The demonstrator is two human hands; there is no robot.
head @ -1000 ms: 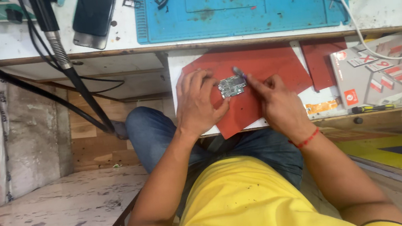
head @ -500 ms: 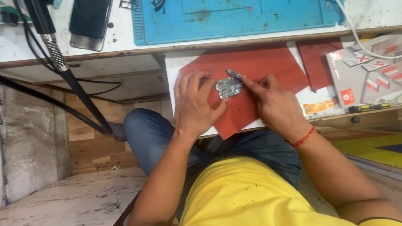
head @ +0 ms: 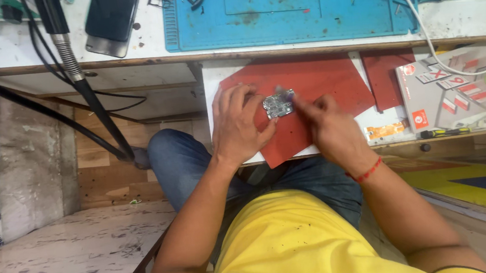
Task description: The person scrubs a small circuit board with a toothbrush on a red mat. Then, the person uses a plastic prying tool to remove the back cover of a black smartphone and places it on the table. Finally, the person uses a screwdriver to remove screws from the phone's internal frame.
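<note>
Closest to you there's your yellow shirt [head: 299, 243] filling the bottom of the view, blue jeans [head: 180, 159] on your knee just beyond it, and a pale marbled slab [head: 61, 263] low on your left. A red thread bracelet [head: 366, 172] sits on your right wrist.

Up from there, both hands meet over the dark red mat sheet [head: 321, 88], which lies on a white pull-out shelf [head: 210, 81] under the tabletop's edge. Your left hand [head: 239, 125] is curled round the small grey-green circuit board [head: 278, 104], fingers and thumb pinching its left edge and holding it just above the red sheet. Your right hand [head: 327, 126] is bunched up, fingertips pressed against the board's right side; it's blurred, so I can't tell whether there's a tool pinched in it.

To the right, a smaller dark red sheet piece [head: 387, 77] lies beside the big one, then a grey printed box with red and white stickers [head: 455, 85], and a yellow-handled screwdriver [head: 445, 132] at the shelf's front edge.

Further out, on the white tabletop [head: 12, 45], there's the blue silicone work mat [head: 284, 10] with small dark parts along its far edge, a black smartphone [head: 109, 19] lying face down left of it, and thick black cables [head: 80, 80] dropping over the edge. A white cable [head: 421, 27] snakes down on the right.
</note>
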